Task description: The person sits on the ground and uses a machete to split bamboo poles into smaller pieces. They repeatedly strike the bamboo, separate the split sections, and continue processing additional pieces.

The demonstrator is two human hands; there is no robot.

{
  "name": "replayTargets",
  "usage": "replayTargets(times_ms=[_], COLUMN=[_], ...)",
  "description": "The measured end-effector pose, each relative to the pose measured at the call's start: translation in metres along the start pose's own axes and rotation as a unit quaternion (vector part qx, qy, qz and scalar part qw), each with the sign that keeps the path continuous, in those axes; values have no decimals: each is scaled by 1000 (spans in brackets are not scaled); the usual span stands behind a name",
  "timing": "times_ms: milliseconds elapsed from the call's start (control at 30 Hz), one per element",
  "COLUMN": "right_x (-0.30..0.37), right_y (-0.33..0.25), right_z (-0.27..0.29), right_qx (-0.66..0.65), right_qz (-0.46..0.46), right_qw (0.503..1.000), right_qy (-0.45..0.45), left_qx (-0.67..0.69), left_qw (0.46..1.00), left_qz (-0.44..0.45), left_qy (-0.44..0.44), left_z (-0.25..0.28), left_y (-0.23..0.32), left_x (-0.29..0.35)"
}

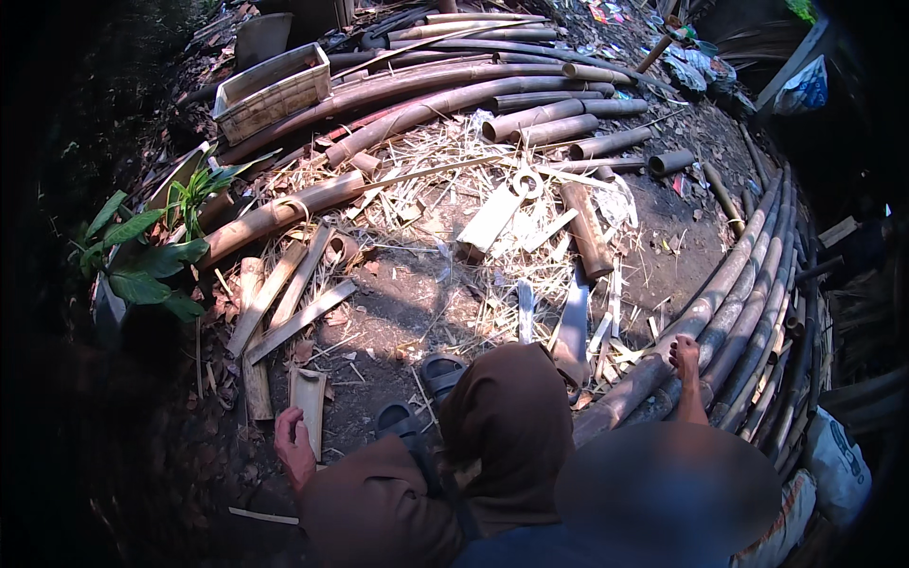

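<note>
My left hand [294,449] hangs beside my left knee, fingers loosely bent and apart, with nothing visible in it. Close to it lies a split bamboo piece [307,409], hollow side up. My right hand [686,357] is curled into a fist above the long bamboo poles [712,312] on the right; nothing sticks out of it, and I cannot tell whether it touches them. In front of my knees rests a broad grey-blue, blade-like piece [574,331]. Farther out are a pale flat bamboo piece [492,220] and a brown bamboo length [587,232].
Cut bamboo tubes [544,118] and long poles lie across the far side, beside a dirty rectangular crate [275,95]. Split strips [268,293] and a leafy plant [142,251] are on the left. Shavings [473,142] litter the soil. A white sack [841,469] stands at right.
</note>
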State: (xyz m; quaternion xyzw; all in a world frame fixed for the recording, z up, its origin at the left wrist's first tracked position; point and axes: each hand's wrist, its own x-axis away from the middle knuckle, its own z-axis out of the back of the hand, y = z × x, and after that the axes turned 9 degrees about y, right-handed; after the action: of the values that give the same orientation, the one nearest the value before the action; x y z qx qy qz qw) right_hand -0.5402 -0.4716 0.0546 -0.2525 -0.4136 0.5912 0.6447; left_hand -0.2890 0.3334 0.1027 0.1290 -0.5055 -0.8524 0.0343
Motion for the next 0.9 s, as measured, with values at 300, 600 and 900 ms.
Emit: replayTargets(times_ms=[300,600,900], right_x=[72,88,149], right_y=[51,39,47], right_z=[-133,-123,-55], right_qx=[95,188,248], right_qz=[60,267,278], right_qw=[971,925,907], right_qy=[-214,-193,-195], left_qx=[390,130,149], left_qw=[919,987,986], left_qz=[-43,-91,-54], left_qy=[-40,-33,-51], left_z=[32,40,40], left_y=[189,223,210], left_x=[-2,20,13])
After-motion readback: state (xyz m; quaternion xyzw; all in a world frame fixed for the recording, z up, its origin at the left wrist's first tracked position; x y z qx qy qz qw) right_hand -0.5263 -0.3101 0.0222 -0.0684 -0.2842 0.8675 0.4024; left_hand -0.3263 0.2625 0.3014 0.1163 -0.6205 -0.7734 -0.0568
